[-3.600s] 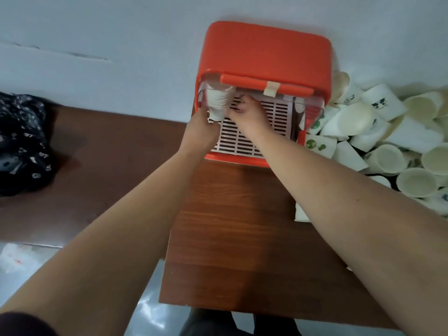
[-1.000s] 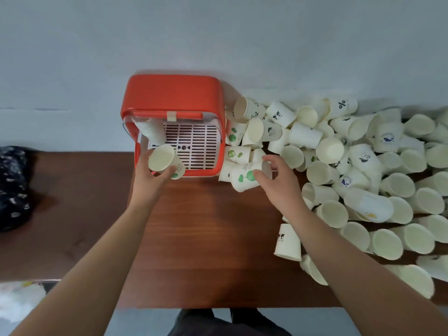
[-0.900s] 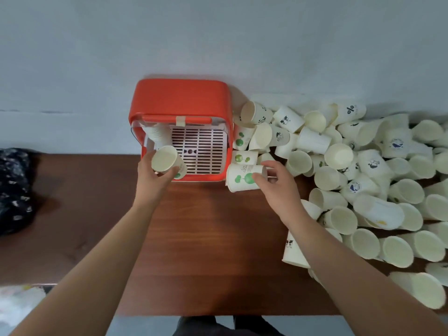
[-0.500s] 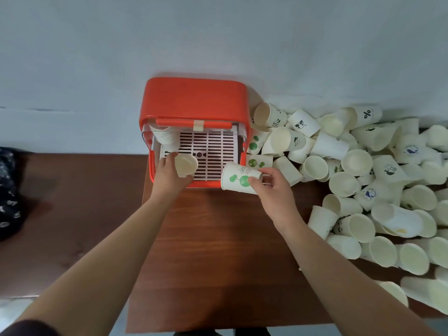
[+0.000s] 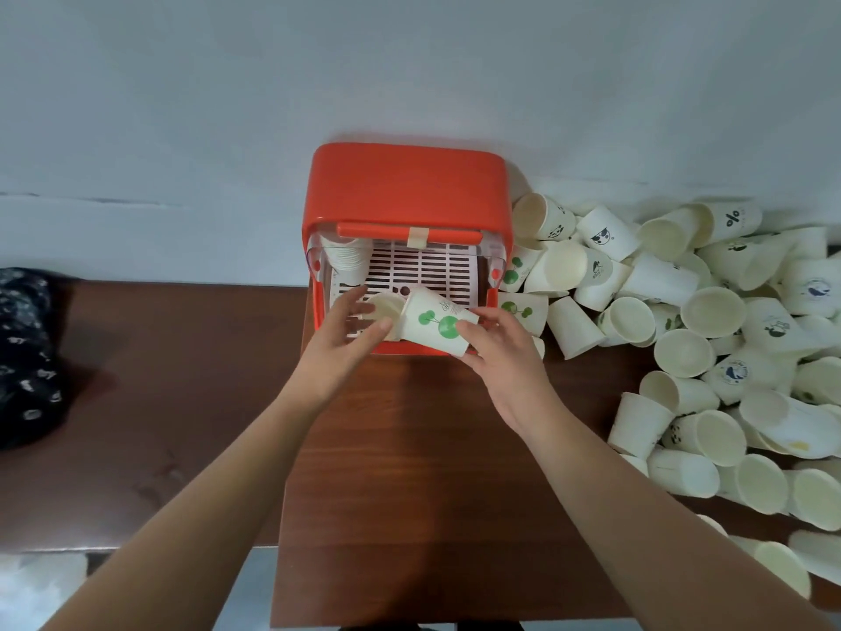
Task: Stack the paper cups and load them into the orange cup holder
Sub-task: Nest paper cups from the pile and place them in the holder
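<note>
Orange cup holder (image 5: 409,189) hugging wall (image 5: 227,107), table (image 5: 409,471) stretching nearer; right hand (image 5: 505,357) gripping sideways green-print cup (image 5: 432,318), left hand (image 5: 341,343) probably pinching plain cup (image 5: 386,307).

There is one view only, from a wide-angle camera on the person's head. It looks forward and steeply down on the brown table (image 5: 409,471), and it faces the pale wall (image 5: 409,61) behind it. The camera is near: both forearms enter from the bottom edge, and the left hand (image 5: 339,343) with a plain cup (image 5: 387,307) and the right hand (image 5: 505,357) with a green-printed cup (image 5: 437,321) meet close to the centre, before the orange cup holder (image 5: 409,184). The pile of paper cups (image 5: 682,334) fills the right side; a dark patterned cloth (image 5: 27,352) is cut by the left edge
</note>
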The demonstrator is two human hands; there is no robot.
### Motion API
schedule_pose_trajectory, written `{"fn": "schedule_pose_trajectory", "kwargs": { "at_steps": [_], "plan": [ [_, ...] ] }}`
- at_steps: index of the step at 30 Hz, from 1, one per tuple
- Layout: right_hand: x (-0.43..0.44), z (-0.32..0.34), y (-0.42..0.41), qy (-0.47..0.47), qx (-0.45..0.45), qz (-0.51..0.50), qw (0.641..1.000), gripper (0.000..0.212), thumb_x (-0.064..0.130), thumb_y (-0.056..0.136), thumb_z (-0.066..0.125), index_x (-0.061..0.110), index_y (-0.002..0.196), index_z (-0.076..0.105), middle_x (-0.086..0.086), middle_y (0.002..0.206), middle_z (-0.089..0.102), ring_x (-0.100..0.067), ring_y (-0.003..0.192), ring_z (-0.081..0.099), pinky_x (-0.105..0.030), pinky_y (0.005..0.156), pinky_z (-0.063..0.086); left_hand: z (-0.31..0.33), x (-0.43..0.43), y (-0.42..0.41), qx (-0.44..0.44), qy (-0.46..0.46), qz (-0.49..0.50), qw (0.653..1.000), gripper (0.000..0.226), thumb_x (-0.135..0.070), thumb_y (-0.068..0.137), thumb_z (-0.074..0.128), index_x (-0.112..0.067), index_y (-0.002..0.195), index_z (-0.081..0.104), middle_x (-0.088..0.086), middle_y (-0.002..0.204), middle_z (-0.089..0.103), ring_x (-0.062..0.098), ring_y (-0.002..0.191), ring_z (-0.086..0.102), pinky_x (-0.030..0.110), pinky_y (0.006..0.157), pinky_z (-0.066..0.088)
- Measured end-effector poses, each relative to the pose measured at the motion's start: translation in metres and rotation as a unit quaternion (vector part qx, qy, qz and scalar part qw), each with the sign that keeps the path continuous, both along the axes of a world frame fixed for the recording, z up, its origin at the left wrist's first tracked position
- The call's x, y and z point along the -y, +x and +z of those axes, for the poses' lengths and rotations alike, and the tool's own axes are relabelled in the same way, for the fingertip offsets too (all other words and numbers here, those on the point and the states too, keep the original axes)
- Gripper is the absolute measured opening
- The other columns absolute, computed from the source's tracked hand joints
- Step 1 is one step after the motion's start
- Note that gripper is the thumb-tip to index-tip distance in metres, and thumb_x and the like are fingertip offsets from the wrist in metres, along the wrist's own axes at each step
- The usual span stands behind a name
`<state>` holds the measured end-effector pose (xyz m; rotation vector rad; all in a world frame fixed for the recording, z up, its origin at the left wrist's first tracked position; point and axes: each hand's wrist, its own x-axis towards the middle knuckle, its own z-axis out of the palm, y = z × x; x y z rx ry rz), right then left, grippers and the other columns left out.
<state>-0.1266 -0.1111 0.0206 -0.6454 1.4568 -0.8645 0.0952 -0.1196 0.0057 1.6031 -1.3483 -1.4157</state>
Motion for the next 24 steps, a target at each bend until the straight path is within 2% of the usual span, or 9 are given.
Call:
{"fn": "schedule_pose_trajectory", "kwargs": {
  "at_steps": [2, 3, 6, 10, 13, 15, 16, 20, 24],
  "plan": [
    [0.004, 0.003, 0.013, -0.013, 0.021, 0.023, 0.999, 0.034, 0.024, 0.087, 0.073, 0.02, 0.118, 0.06, -0.003, 0.12, 0.068, -0.016, 0.11, 0.068, -0.041, 0.099, 0.054, 0.01, -0.004, 0.004, -0.069, 0.048, -0.003, 0.996, 0.055, -0.049, 0.095, 0.061, -0.027, 0.144, 0.048, -0.016, 0.126, 0.063, -0.008, 0.108, 0.063, 0.012, 0.089, 0.05],
    [0.006, 0.003, 0.02, -0.02, 0.019, 0.036, 0.999, 0.034, 0.024, 0.087, 0.073, 0.02, 0.117, 0.06, -0.004, 0.12, 0.067, -0.016, 0.109, 0.068, -0.041, 0.099, 0.054, 0.009, -0.004, 0.006, -0.087, 0.049, -0.002, 0.995, 0.052, -0.044, 0.095, 0.061, -0.023, 0.142, 0.051, -0.013, 0.125, 0.066, -0.004, 0.108, 0.065, 0.012, 0.086, 0.051],
    [0.014, 0.005, 0.035, -0.039, -0.026, 0.076, 0.996, 0.035, 0.027, 0.084, 0.075, 0.023, 0.116, 0.063, 0.002, 0.116, 0.069, -0.013, 0.108, 0.067, -0.043, 0.1, 0.053, 0.012, -0.001, 0.013, -0.131, 0.03, 0.042, 0.99, 0.044, -0.04, 0.094, 0.065, -0.021, 0.134, 0.06, -0.002, 0.122, 0.071, 0.017, 0.113, 0.068, 0.029, 0.093, 0.056],
    [0.03, 0.014, 0.044, -0.068, -0.161, 0.186, 0.967, 0.039, 0.029, 0.088, 0.071, 0.027, 0.126, 0.062, 0.014, 0.122, 0.064, -0.001, 0.111, 0.06, -0.036, 0.1, 0.051, 0.005, 0.011, 0.026, -0.148, -0.001, 0.066, 0.987, 0.048, -0.036, 0.091, 0.073, -0.025, 0.135, 0.059, -0.002, 0.128, 0.068, 0.021, 0.117, 0.066, 0.038, 0.097, 0.055],
    [0.04, 0.022, 0.048, -0.1, -0.174, 0.215, 0.956, 0.046, 0.041, 0.094, 0.065, 0.031, 0.138, 0.054, 0.013, 0.134, 0.056, 0.003, 0.119, 0.05, -0.019, 0.095, 0.046, -0.001, 0.022, 0.032, -0.085, -0.033, 0.044, 0.995, 0.051, -0.039, 0.087, 0.076, -0.036, 0.134, 0.056, -0.013, 0.132, 0.063, 0.01, 0.122, 0.06, 0.032, 0.098, 0.052],
    [0.046, 0.022, 0.05, -0.105, -0.176, 0.228, 0.952, 0.051, 0.051, 0.095, 0.059, 0.033, 0.142, 0.05, 0.013, 0.139, 0.052, 0.007, 0.119, 0.044, -0.005, 0.083, 0.037, -0.002, 0.028, 0.034, -0.014, -0.057, 0.017, 0.998, 0.058, -0.038, 0.087, 0.076, -0.033, 0.14, 0.052, -0.014, 0.134, 0.06, 0.004, 0.123, 0.057, 0.024, 0.095, 0.053],
    [0.048, 0.021, 0.051, -0.114, -0.191, 0.241, 0.945, 0.051, 0.052, 0.095, 0.057, 0.032, 0.142, 0.051, 0.014, 0.138, 0.053, 0.008, 0.118, 0.045, -0.005, 0.083, 0.037, -0.004, 0.031, 0.035, 0.01, -0.068, 0.003, 0.998, 0.062, -0.038, 0.087, 0.077, -0.031, 0.142, 0.05, -0.013, 0.136, 0.059, 0.004, 0.124, 0.055, 0.023, 0.095, 0.053],
    [0.052, 0.003, 0.053, -0.136, -0.242, 0.25, 0.927, 0.044, 0.045, 0.095, 0.061, 0.023, 0.133, 0.06, 0.014, 0.129, 0.063, 0.0, 0.117, 0.056, -0.034, 0.106, 0.046, -0.016, 0.041, 0.037, 0.073, -0.094, -0.051, 0.992, 0.066, -0.033, 0.085, 0.079, -0.028, 0.143, 0.049, -0.01, 0.138, 0.054, 0.009, 0.125, 0.053, 0.037, 0.098, 0.054],
    [0.05, -0.01, 0.051, -0.142, -0.275, 0.25, 0.917, 0.051, 0.037, 0.095, 0.065, 0.026, 0.142, 0.051, 0.007, 0.138, 0.059, -0.007, 0.127, 0.052, -0.034, 0.107, 0.044, -0.027, 0.044, 0.033, 0.135, -0.1, -0.103, 0.98, 0.072, -0.03, 0.082, 0.082, -0.025, 0.145, 0.047, -0.006, 0.141, 0.053, 0.013, 0.126, 0.052, 0.042, 0.105, 0.048]
  ]
}}
